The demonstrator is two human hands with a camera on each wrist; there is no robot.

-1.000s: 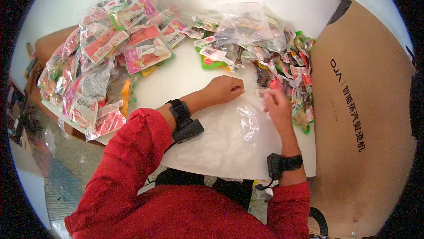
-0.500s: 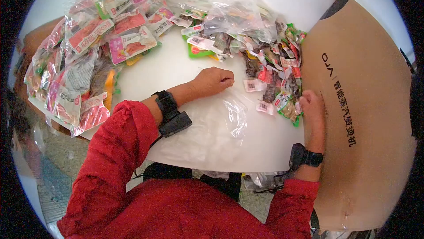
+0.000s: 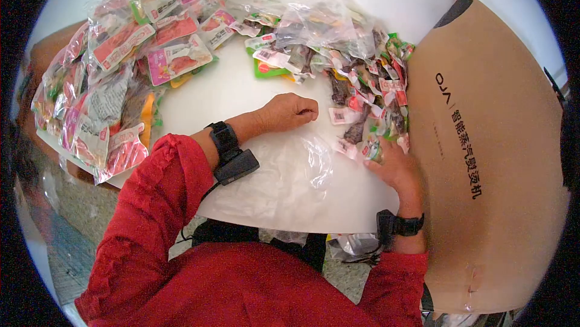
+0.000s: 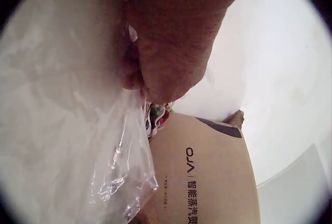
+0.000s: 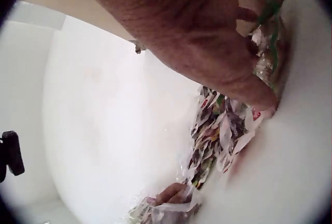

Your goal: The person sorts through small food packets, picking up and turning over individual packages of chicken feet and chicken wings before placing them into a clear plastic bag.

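Note:
The left hand [image 3: 289, 112] has its fingers curled at the upper edge of a clear plastic bag [image 3: 290, 173] lying flat on the table. In the left wrist view the bag [image 4: 119, 167] hangs from the pinched fingers of that hand [image 4: 171, 42]. The right hand [image 3: 397, 167] is at the near end of the right pile of small packets [image 3: 362, 79], gripping a packet [image 3: 371, 149] between thumb and fingers. In the right wrist view, its fingers [image 5: 254, 91] curl round a green-edged packet [image 5: 265, 52] low over the white surface.
A heap of larger pink and white packets in clear wrap [image 3: 124, 55] covers the table's left side. Another clear bag [image 3: 320, 19] lies over the back of the small packets. A tall cardboard box [image 3: 489, 164] stands along the right edge.
The right hand went right to the box side, then came back left and took hold of the green-edged packet, shifting it left. The left hand keeps its place on the bag.

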